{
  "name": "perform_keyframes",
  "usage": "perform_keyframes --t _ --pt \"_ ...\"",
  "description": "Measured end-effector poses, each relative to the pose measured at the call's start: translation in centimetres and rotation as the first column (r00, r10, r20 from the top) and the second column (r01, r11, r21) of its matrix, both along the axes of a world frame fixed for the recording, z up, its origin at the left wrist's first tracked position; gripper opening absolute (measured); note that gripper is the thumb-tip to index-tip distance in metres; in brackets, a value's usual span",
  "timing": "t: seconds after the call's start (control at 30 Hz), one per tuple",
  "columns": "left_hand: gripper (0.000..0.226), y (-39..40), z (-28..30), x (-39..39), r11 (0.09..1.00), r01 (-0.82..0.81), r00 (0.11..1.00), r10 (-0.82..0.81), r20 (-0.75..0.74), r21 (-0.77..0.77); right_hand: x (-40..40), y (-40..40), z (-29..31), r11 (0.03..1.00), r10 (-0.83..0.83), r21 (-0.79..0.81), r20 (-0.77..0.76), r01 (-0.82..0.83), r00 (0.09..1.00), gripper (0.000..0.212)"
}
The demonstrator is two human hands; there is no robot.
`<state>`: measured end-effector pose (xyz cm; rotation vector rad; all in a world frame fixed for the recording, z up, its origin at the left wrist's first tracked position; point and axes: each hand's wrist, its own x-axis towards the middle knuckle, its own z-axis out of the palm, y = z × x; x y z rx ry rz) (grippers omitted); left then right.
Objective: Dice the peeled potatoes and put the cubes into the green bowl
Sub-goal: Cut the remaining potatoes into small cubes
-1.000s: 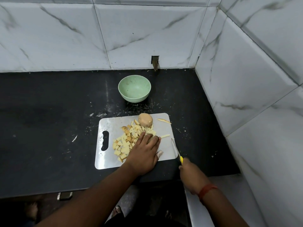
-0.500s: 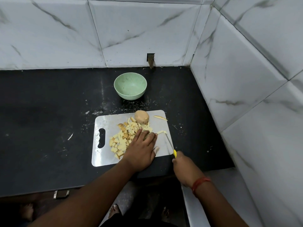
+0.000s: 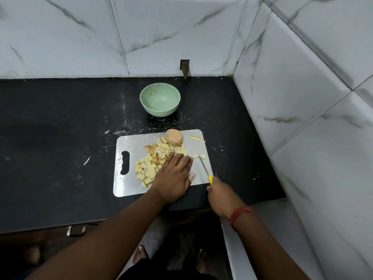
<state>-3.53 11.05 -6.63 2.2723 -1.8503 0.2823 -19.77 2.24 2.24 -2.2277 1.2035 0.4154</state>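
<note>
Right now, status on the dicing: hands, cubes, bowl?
Left hand flat on the cubes, open. Right hand grips the knife, blade down at the board's right side. Bowl empty. One whole potato uncut.

- We're seeing both forearms bare, no sleeves showing.
- Right wrist is wearing a red-orange thread band [image 3: 240, 214].
- Bare feet [image 3: 140, 254] are showing below the counter edge.

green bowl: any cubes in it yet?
Empty. The green bowl shows only bare interior; the potato cubes lie on the cutting board.
</note>
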Motion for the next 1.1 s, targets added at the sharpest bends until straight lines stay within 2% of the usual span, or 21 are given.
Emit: perform_keyframes --t 0.17,0.4,0.57,0.67,0.97,1.1 --pt "0.058 0.3 -0.1 -0.1 1.0 -0.002 1.0 0.002 -0.008 0.027 2.4 -0.3 0.0 0.998 0.053 0.043 -0.023 -0.052 0.998 0.028" --pt "0.056 0.3 -0.1 -0.1 1.0 -0.006 1.0 0.006 -0.013 0.002 -0.6 0.8 -0.3 0.998 0.048 0.043 -0.048 -0.046 0.998 0.028" --pt "0.055 0.6 -0.1 -0.3 1.0 -0.022 0.999 0.022 -0.03 -0.009 1.3 0.3 0.2 0.997 0.074 0.023 0.021 -0.075 0.997 0.026" --pt "0.054 0.5 0.0 -0.2 1.0 -0.03 0.999 0.03 -0.029 -0.003 2.1 0.3 -0.1 0.995 0.097 0.041 -0.033 -0.096 0.995 0.028" --pt "0.05 0.5 0.5 -0.2 0.999 -0.034 0.999 0.034 -0.041 -0.004 -0.9 1.2 -0.6 0.992 0.041 0.119 -0.032 -0.037 0.999 0.023" --pt "0.051 0.5 0.6 -0.2 0.999 -0.036 0.999 0.037 -0.033 0.011 -1.9 0.4 0.7 0.981 -0.062 0.186 0.07 0.048 0.996 0.016"
